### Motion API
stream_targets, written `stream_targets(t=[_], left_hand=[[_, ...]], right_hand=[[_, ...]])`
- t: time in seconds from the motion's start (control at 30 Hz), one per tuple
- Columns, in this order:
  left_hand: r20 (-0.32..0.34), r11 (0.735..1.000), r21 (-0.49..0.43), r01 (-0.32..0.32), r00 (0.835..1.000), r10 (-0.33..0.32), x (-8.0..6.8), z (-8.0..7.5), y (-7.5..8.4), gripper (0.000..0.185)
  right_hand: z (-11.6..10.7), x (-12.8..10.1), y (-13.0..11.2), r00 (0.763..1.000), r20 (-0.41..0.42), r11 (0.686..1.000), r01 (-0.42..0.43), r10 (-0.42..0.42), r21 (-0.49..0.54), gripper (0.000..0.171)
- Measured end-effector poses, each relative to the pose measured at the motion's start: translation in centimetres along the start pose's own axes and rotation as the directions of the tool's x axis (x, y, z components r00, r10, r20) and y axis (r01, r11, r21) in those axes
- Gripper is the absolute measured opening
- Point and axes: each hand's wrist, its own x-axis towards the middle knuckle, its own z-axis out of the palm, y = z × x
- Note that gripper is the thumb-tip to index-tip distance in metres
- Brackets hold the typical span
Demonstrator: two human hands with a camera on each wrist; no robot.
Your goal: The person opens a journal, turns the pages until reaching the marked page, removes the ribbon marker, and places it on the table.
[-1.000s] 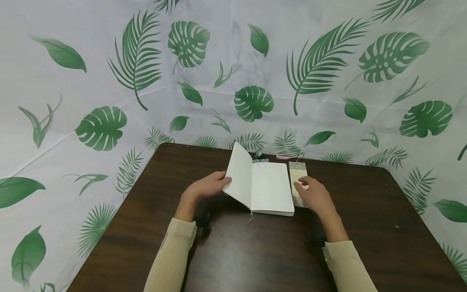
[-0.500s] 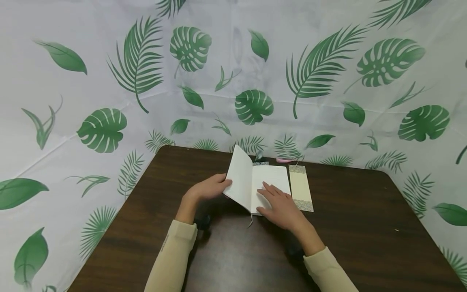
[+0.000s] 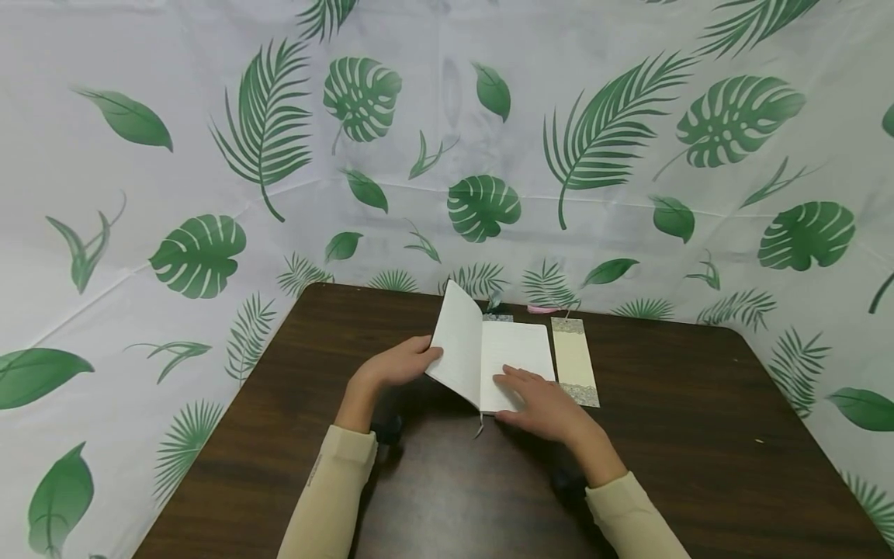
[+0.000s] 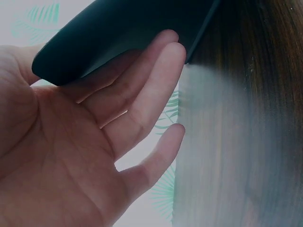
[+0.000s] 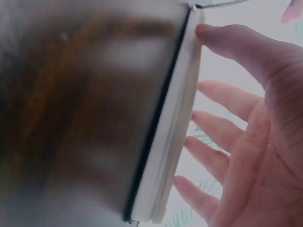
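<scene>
An opened notebook (image 3: 518,346) with white pages lies on the table, its left side lifted at a slant. My left hand (image 3: 394,363) holds that raised side, thumb on the page. From the left wrist view, its fingers lie against the dark cover (image 4: 128,28). Over the right-hand page rests my right hand (image 3: 545,405), fingers extended. The right wrist view shows the fingertips of this hand (image 5: 251,127) touching the page, with the thumb at its near edge. A ribbon (image 3: 479,425) hangs from the spine. Right of the notebook lies a cream bookmark (image 3: 574,359) with grey patterned ends.
Behind the notebook, a dark patterned card (image 3: 498,317) is partly hidden. A pink tassel (image 3: 542,309) lies near the back edge of the brown table (image 3: 698,435). A leaf-printed cloth (image 3: 419,116) hangs behind and around the table.
My right hand has moved left from the cream bookmark onto the right-hand page, then slightly lower toward its near edge. The left hand keeps holding the raised side.
</scene>
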Motion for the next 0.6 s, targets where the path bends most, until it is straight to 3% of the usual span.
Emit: stream_targets(t=[0.4, 0.6], left_hand=[[-0.003, 1.0, 0.0, -0.01, 1.0, 0.01, -0.2, 0.2, 0.4, 0.049], [0.001, 1.0, -0.007, -0.016, 1.0, 0.016, -0.2, 0.1, 0.2, 0.048]], right_hand=[[-1.4, -0.5, 0.7, 0.998, 0.054, 0.998, 0.016, -0.019, 0.065, 0.054], [-1.8, -0.9, 0.4, 1.0, -0.025, 0.999, 0.017, -0.018, -0.037, 0.034]])
